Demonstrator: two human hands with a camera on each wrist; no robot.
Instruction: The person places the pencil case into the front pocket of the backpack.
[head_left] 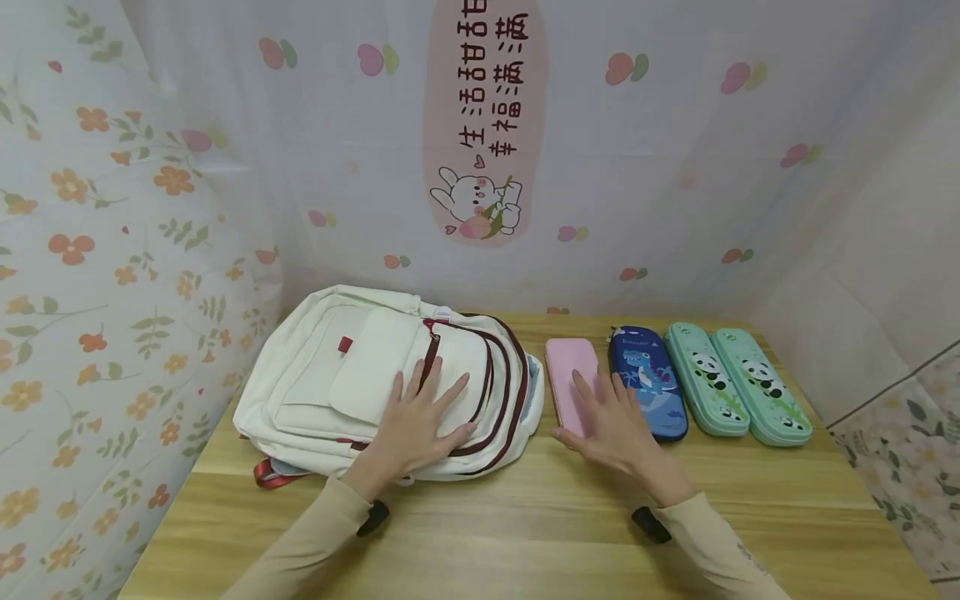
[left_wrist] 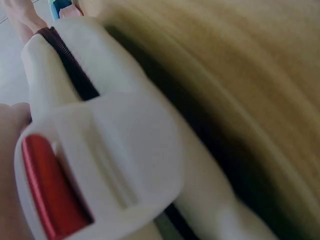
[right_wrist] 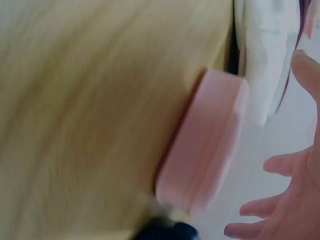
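Note:
A white backpack with dark red zips lies flat on the wooden table. My left hand is over its front pocket, fingers spread. Close up in the left wrist view are a white plastic buckle and a red strap at the bag's side. To the right of the bag lies a pink pencil case. Over its near part is my right hand, with fingers spread; the right wrist view shows these fingers apart above the case. Part of a dark blue dinosaur pencil case is hidden behind that hand.
Two mint-green panda pencil cases lie side by side at the right of the row. Along the back of the wooden table hangs a printed white curtain, and a floral one hangs at the left.

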